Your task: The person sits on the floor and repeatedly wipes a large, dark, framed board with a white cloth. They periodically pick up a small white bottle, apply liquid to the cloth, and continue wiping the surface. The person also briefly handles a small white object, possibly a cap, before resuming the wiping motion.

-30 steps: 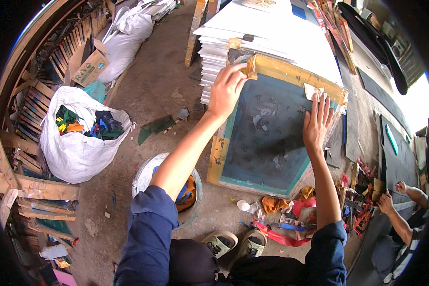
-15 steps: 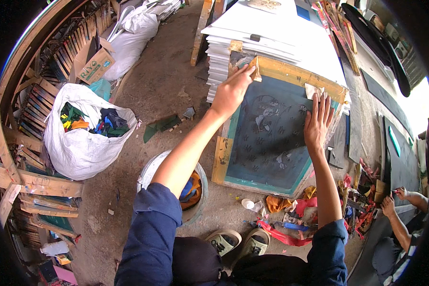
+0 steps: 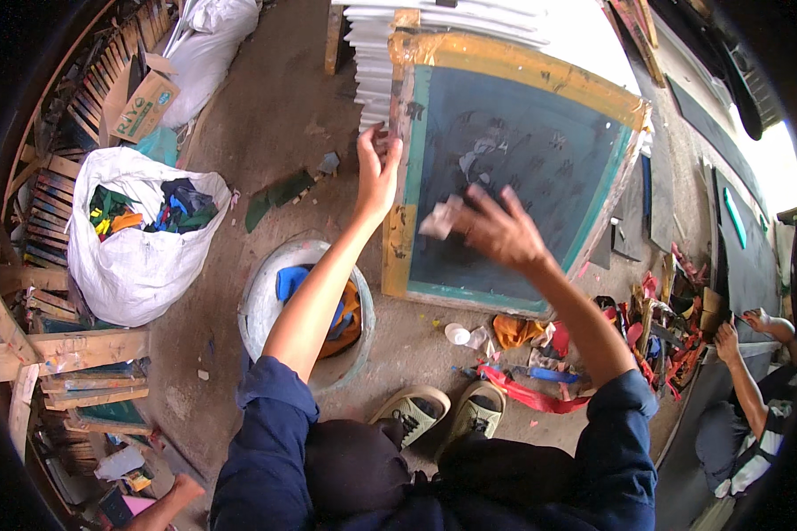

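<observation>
A screen printing frame (image 3: 540,71) leans in front of me, tilted, with yellow-brown tape and green borders around dark mesh. Faint pale figures (image 3: 483,159) show on the mesh. My left hand (image 3: 379,177) grips the frame's left side, its fingers curled at the edge. Over the middle of the mesh is my right hand (image 3: 505,232), smeared by motion. A small pale cloth scrap (image 3: 440,218) is held at its fingers, against or just above the mesh; which, I cannot tell.
Behind the frame rises a stack of white sheets (image 3: 372,71). A bucket with rags (image 3: 261,310) and a white sack of scraps (image 3: 142,270) stand left. Rags (image 3: 514,332) litter the floor. Other people's hands show at right (image 3: 726,341) and lower left (image 3: 173,504).
My left hand has slid from the frame's top-left corner down its left side. My right hand has left the upper right and swept left and down with the cloth scrap. Another person's hand has entered lower left.
</observation>
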A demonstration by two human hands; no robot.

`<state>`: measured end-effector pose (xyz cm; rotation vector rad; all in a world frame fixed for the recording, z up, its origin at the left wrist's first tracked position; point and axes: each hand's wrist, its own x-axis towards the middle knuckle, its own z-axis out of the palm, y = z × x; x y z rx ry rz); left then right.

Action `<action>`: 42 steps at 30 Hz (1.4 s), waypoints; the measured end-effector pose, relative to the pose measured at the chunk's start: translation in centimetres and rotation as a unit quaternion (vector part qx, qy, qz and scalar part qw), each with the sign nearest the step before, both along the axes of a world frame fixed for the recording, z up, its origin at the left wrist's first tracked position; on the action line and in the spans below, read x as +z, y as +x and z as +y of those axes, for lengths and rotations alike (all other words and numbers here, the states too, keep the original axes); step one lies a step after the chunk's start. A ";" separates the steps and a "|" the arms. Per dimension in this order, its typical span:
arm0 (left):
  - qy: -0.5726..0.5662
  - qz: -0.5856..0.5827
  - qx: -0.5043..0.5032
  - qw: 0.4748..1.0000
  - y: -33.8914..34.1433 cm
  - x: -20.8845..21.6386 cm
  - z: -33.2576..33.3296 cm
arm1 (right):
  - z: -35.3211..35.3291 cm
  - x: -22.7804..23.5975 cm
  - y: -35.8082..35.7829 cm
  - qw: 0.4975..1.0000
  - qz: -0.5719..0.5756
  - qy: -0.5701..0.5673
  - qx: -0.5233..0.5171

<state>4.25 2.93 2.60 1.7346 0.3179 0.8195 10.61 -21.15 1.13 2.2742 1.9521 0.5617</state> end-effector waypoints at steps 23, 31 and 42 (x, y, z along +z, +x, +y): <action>0.072 0.075 0.135 0.985 -1.8 -2.3 -3.0 | -9.0 -0.4 2.5 0.884 0.048 0.297 -0.357; 0.456 0.036 0.169 0.873 -2.0 -2.3 -2.4 | -12.6 -6.7 -8.5 0.960 0.168 -0.015 -0.222; 0.415 -0.005 0.124 0.901 -1.8 -1.7 -2.8 | -11.1 -8.4 -10.7 0.922 0.209 0.110 -0.306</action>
